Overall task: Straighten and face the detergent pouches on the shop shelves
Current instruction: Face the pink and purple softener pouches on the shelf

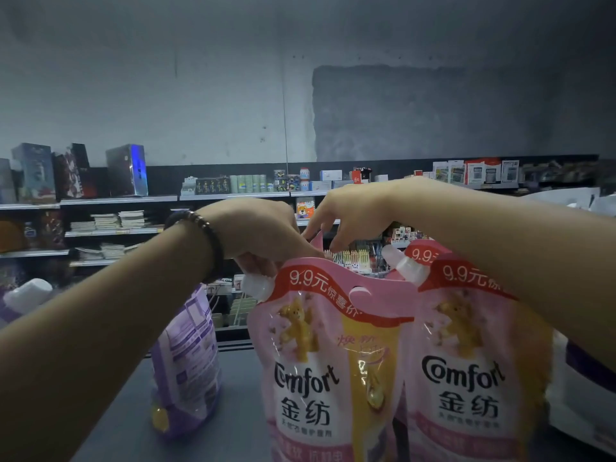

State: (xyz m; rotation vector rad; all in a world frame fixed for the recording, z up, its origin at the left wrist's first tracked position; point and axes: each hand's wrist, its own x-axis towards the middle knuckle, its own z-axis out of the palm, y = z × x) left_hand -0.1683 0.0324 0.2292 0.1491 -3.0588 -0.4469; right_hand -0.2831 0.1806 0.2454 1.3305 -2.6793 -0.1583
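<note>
Shelf edge: The dark grey shelf [233, 411] carried the pouches. Its far edge ran just behind them, and an aisle gap lay beyond it.
Open room: Bare shelf surface lay between the purple pouch [186, 361] and the front pink pouch [316, 378]. More lay near left, in front of the purple pouch.
Task item: The front pink pouch stood upright at centre, printed face toward the camera, with its white spout cap [256, 287] at the upper left corner.
Left hand: The left hand [258, 233], a dark bead bracelet [208, 235] on its wrist, had its fingers curled over the pouch top by the spout cap, grasping it.
Right hand: The right hand [350, 211] pinched a raised pink corner at the top edge of the same pouch.
Second pink pouch: The second pink pouch [466, 378] stood just right of the first with their sides touching. It faced forward, partly hidden by the right forearm.
Purple pouch: It stood apart on the left, small-print side showing and leaning slightly.
Right end: A white and purple pack [583, 388] stood there, mostly hidden.
Far shelves: The far shelves [116, 200] held boxes, stacked booklets and small cartons, with detail too small to tell.
</note>
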